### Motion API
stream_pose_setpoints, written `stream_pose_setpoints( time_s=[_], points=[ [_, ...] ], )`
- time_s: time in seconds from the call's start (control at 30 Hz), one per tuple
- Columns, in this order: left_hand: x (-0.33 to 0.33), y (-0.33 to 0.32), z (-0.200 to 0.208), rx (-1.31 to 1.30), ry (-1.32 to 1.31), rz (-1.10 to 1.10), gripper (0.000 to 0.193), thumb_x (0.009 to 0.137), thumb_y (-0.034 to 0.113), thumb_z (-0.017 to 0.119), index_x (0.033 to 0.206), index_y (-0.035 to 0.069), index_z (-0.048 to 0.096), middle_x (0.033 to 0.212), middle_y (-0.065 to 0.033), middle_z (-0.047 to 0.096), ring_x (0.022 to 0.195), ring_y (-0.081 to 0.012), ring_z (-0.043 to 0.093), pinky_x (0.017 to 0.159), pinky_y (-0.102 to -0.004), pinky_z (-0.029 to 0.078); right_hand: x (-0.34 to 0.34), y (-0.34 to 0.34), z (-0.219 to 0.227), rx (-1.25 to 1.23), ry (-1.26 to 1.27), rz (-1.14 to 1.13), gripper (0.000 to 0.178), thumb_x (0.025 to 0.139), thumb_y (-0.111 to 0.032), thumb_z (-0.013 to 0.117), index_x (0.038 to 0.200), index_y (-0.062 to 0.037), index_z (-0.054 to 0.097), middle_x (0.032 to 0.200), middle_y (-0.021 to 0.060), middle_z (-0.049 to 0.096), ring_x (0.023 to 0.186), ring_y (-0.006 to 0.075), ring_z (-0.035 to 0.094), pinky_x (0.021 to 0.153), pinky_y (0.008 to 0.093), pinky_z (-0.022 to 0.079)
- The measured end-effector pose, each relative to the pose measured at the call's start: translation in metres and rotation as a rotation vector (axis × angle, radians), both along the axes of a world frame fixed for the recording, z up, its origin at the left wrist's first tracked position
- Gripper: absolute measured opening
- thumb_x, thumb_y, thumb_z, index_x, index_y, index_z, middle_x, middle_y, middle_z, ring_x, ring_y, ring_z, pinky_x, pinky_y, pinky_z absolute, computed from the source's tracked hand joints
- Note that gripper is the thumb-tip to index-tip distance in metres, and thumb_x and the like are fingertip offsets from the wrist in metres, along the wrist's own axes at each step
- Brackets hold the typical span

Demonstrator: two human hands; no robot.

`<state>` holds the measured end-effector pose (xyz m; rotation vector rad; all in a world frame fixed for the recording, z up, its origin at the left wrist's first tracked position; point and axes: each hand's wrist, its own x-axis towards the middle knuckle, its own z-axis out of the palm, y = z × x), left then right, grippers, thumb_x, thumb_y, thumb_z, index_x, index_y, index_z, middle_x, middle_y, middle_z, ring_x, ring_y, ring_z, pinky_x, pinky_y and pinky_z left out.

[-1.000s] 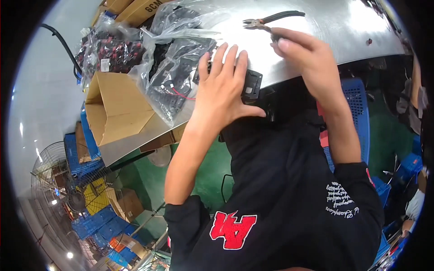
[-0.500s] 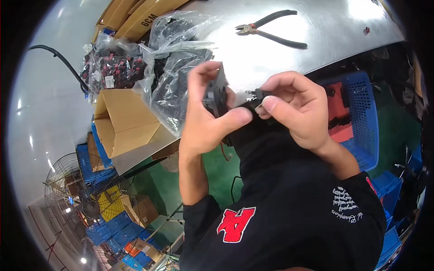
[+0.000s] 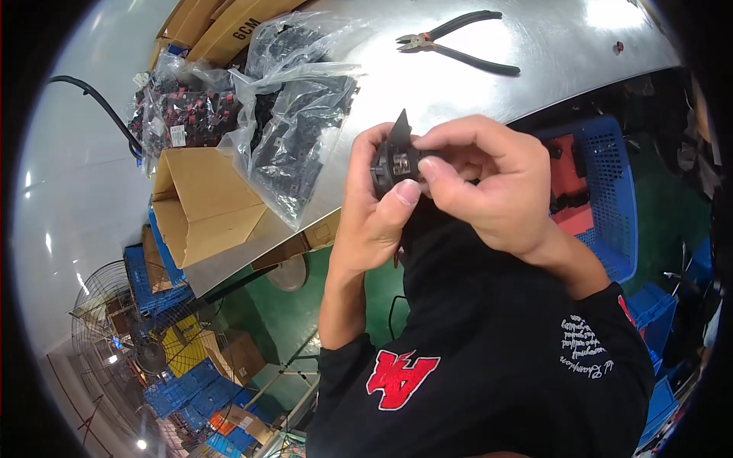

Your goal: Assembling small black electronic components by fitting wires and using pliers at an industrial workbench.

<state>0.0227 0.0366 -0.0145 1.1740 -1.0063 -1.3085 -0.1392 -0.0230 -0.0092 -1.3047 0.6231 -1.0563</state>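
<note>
My left hand (image 3: 370, 217) is closed around a black plastic housing (image 3: 401, 137) with a pointed upper corner. Small metal parts show in a recess on its side. At the housing's right edge, my right hand (image 3: 496, 179) pinches a small black piece, now mostly hidden behind the fingers. The two hands meet at the housing, above the table's near edge. Beyond them on the metal table lies a pair of diagonal cutters (image 3: 475, 62) with black handles, its jaws apart.
Clear plastic bags of black parts (image 3: 294, 153) and of red-and-black parts (image 3: 191, 111) lie left on the table (image 3: 427, 95), beside an open cardboard box (image 3: 210, 202). A blue basket (image 3: 622, 206) stands at the right. A wire-caged fan (image 3: 149, 355) is lower left.
The hands have come together: my left hand moved right and turned the housing, while my right hand brought the small black piece against its edge.
</note>
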Motion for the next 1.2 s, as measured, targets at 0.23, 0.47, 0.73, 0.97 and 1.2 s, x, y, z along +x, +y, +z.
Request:
stream_pose_setpoints(
  time_s=[0.23, 0.47, 0.73, 0.97, 1.2],
  points=[
    [-0.001, 0.003, -0.006, -0.035, -0.271, 0.011, 0.061, 0.094, 0.039, 0.059, 0.135, -0.003, 0.039, 0.111, -0.0120, 0.054, 0.098, -0.0188, 0.054, 0.090, -0.0334, 0.045, -0.001, -0.008, -0.006, -0.155, 0.059, -0.007, 0.016, 0.088, 0.007, 0.068, 0.105, 0.0073, 0.069, 0.089, 0.0080, 0.071, 0.073, 0.0073, 0.065, 0.065, 0.0195, 0.053],
    [0.013, -0.007, -0.003, -0.010, -0.574, 0.008, 0.064, 0.096, 0.048, 0.047, 0.132, -0.004, 0.042, 0.086, -0.0051, 0.054, 0.074, -0.0104, 0.049, 0.065, -0.0257, 0.041, -0.006, -0.021, -0.021, -0.058, 0.044, 0.146, 0.021, 0.090, 0.006, 0.067, 0.111, 0.0061, 0.070, 0.099, 0.0100, 0.071, 0.082, 0.0104, 0.066, 0.072, 0.0234, 0.054],
    [0.005, -0.015, -0.001, 0.060, -0.497, -0.047, 0.050, 0.102, 0.028, 0.050, 0.131, -0.009, 0.036, 0.111, -0.0231, 0.056, 0.098, -0.0267, 0.057, 0.090, -0.0391, 0.045, -0.004, -0.022, -0.045, -0.184, 0.078, -0.110, 0.047, 0.085, 0.007, 0.071, 0.130, 0.0024, 0.061, 0.105, 0.0097, 0.072, 0.085, 0.0108, 0.065, 0.076, 0.0235, 0.051],
    [-0.011, -0.041, -0.010, -0.133, -1.281, -0.064, 0.045, 0.094, 0.025, 0.061, 0.116, -0.010, 0.044, 0.104, -0.0278, 0.051, 0.082, -0.0474, 0.061, 0.069, -0.0527, 0.050, -0.002, -0.037, -0.077, -0.625, 0.438, -0.351, 0.074, 0.076, -0.002, 0.075, 0.145, -0.0028, 0.048, 0.087, 0.0007, 0.073, 0.095, 0.0176, 0.063, 0.093, 0.0342, 0.042],
    [-0.015, -0.055, -0.007, -0.098, -1.486, -0.140, 0.043, 0.092, 0.029, 0.064, 0.108, -0.008, 0.047, 0.102, -0.0244, 0.052, 0.079, -0.0416, 0.062, 0.065, -0.0492, 0.051, -0.020, -0.040, -0.062, -0.527, 0.555, -0.172, 0.067, 0.079, -0.006, 0.072, 0.143, -0.0058, 0.053, 0.106, 0.0087, 0.072, 0.103, 0.0258, 0.063, 0.099, 0.0375, 0.041]
  ],
)
